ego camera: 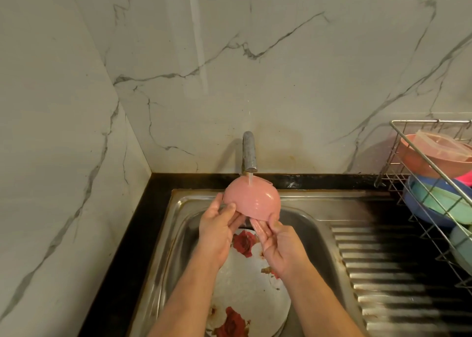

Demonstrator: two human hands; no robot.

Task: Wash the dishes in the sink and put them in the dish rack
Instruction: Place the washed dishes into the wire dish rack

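The fingers (231,207) of the left hand (214,224) curled round the near rim of a pink bowl (251,199), thumb on its outer wall, while the right hand (278,244) pinched the rim's lower right edge, its other fingers lying straighter underneath. The bowl was held upside down over the sink (316,224), directly beneath the tap (249,153), with water running onto its domed back. It looked like thin plastic: probably light, fairly stiff, unlikely to break, but wet and glossy, so likely slippery; the rim seemed the surest place to hold. Both forearms reached forward from below, wrists angled inward. A rose-patterned plate (245,278) lay in the basin underneath; the dish rack (398,163) stood well apart at right.
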